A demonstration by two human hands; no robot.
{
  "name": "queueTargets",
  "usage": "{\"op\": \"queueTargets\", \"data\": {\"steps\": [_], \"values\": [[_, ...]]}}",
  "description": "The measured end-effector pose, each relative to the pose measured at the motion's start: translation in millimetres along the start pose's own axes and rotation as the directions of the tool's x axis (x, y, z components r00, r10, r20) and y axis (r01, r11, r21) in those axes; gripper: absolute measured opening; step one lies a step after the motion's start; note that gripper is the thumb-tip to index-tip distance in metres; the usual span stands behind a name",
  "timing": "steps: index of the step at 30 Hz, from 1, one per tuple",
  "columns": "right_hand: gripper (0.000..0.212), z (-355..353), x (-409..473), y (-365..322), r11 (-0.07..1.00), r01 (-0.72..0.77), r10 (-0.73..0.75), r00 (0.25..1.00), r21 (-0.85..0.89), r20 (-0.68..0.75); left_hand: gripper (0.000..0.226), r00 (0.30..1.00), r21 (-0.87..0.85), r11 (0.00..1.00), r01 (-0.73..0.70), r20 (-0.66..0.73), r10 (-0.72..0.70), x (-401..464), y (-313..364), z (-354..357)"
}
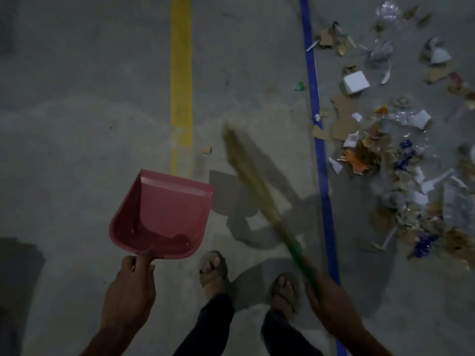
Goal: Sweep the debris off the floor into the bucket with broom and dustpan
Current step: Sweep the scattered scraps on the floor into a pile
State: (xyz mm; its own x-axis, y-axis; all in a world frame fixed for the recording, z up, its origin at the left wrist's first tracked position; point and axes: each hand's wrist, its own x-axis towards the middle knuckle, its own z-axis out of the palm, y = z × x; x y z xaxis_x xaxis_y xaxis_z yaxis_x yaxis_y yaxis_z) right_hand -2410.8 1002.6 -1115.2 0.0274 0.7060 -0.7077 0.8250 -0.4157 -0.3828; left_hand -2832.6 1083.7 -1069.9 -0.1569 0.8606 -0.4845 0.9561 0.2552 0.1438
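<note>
Gripping dustpan handle in left hand, fingers curled, pan lifted clear of floor. Clasping broom by green handle in right hand, bristles blurred, angling up-left. Standing left of blue line; debris lying scattered right of it. Bucket out of view.

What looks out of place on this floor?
Torn cardboard, paper and wrappers, the debris, lie strewn right of the blue line. Strays sit outside it: a green scrap just left of the line and a cardboard bit near the yellow line. The dustpan looks empty.
</note>
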Motion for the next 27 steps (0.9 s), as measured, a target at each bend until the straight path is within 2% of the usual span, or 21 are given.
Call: {"op": "queueTargets", "data": {"steps": [2, 4, 6, 9, 12, 13, 15, 16, 18, 21, 24, 27], "values": [[0.063, 2.0, 34.0, -45.7, 0.993, 0.096, -0.088, 0.988, -0.066, 0.123, 0.034, 1.0, -0.005, 1.0, 0.011, -0.013, -0.011, 10.3, -15.4, -7.8], [0.059, 14.3, 72.5, -87.1, 0.975, 0.181, -0.161, 0.976, -0.129, 0.15, 0.036, 0.999, -0.013, 0.999, 0.032, -0.029, -0.033, 16.9, -23.9, -16.7], [0.058, 33.4, 125.1, -127.3, 0.97, 0.181, -0.16, 0.978, -0.163, 0.134, 0.038, 0.998, -0.024, 0.998, 0.054, -0.035, -0.055, 39.5, -36.6, -14.9], [0.064, 44.8, 182.0, -161.5, 0.969, 0.194, -0.162, 0.967, -0.154, 0.196, 0.044, 0.998, -0.03, 0.998, 0.055, -0.041, -0.056, 65.7, -42.7, -11.4], [0.063, 35.1, 219.1, -155.5, 0.998, -0.007, -0.003, 0.987, 0.062, 0.159, 0.048, 0.996, -0.05, 0.996, 0.069, -0.047, -0.072, 91.5, -30.8, -13.4], [0.065, 26.2, 217.0, -148.4, 0.992, -0.057, 0.043, 0.992, 0.112, 0.122, 0.049, 0.997, -0.055, 0.997, 0.049, -0.061, -0.053, 92.2, -23.2, -17.0], [0.083, 8.2, 229.6, -114.2, 0.955, -0.177, 0.174, 0.984, 0.238, 0.031, 0.047, 0.999, -0.042, 0.999, 0.025, -0.043, -0.027, 119.2, -7.3, -13.8], [0.079, 1.2, 223.0, -100.1, 0.931, -0.218, 0.23, 0.973, 0.294, -0.004, 0.045, 0.998, -0.027, 1.0, 0.009, -0.066, -0.01, 121.9, 0.9, -22.2], [0.06, -30.3, 221.2, -49.1, 0.847, -0.37, 0.408, 0.913, 0.381, -0.021, 0.042, 0.998, -0.018, 0.998, -0.053, -0.035, 0.052, 148.9, 25.1, -26.5], [0.064, -75.7, 208.2, 17.7, 0.773, -0.519, 0.577, 0.815, 0.365, -0.064, 0.037, 0.992, -0.022, 0.992, -0.122, -0.023, 0.122, 176.6, 68.1, -41.4], [0.069, -114.7, 185.2, 48.7, 0.709, -0.542, 0.66, 0.736, 0.451, -0.153, 0.031, 0.979, 0.015, 0.979, -0.203, -0.033, 0.203, 211.2, 108.4, -52.2], [0.063, -125.0, 150.5, 28.9, 0.737, -0.504, 0.647, 0.719, 0.45, -0.254, 0.028, 0.962, 0.032, 0.962, -0.27, -0.043, 0.271, 240.5, 149.7, -69.7]]}}
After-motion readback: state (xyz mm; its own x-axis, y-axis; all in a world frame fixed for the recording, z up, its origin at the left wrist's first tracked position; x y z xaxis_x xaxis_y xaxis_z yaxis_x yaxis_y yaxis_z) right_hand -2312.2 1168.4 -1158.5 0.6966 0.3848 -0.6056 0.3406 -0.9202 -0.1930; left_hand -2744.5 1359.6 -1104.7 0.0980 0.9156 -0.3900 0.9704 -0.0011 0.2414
